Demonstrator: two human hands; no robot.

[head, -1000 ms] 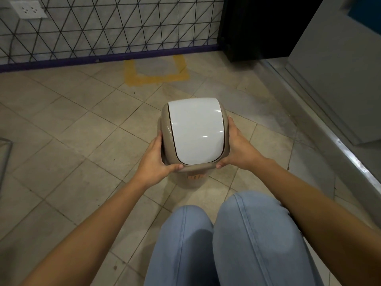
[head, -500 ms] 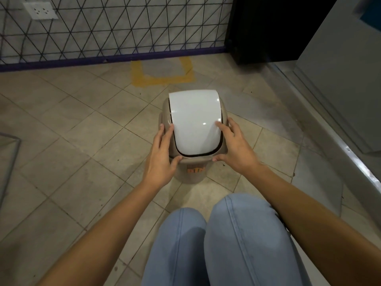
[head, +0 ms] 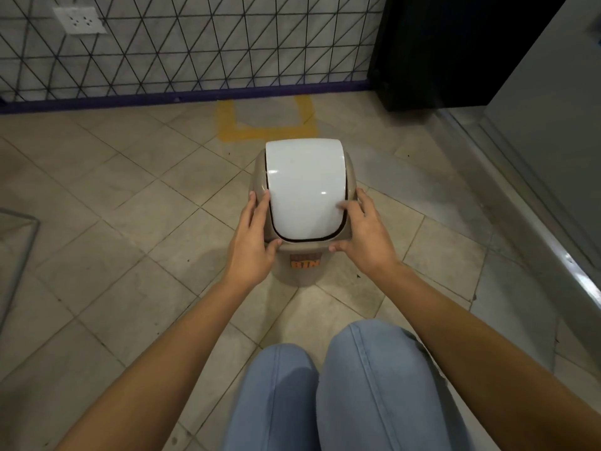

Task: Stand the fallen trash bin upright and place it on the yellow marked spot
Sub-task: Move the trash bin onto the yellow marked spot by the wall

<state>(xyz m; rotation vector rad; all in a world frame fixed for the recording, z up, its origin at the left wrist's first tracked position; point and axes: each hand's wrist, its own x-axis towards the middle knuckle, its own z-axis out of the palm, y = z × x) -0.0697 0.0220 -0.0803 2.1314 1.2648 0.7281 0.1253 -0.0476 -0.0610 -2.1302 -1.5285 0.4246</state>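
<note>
Bin (head: pixel 294 271) stands upright on the floor (head: pixel 113 255), just short of the yellow mark (head: pixel 265 131). Beige body, glossy white swing lid (head: pixel 304 190), orange label on the front. Left hand (head: pixel 252 247) and right hand (head: pixel 364 237) lie open-fingered against the lid rim, one each side.

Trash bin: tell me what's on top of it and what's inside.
A white swing lid covers the trash bin. The left hand and right hand rest on its rim beside the lid. The closed lid hides the inside.
</note>
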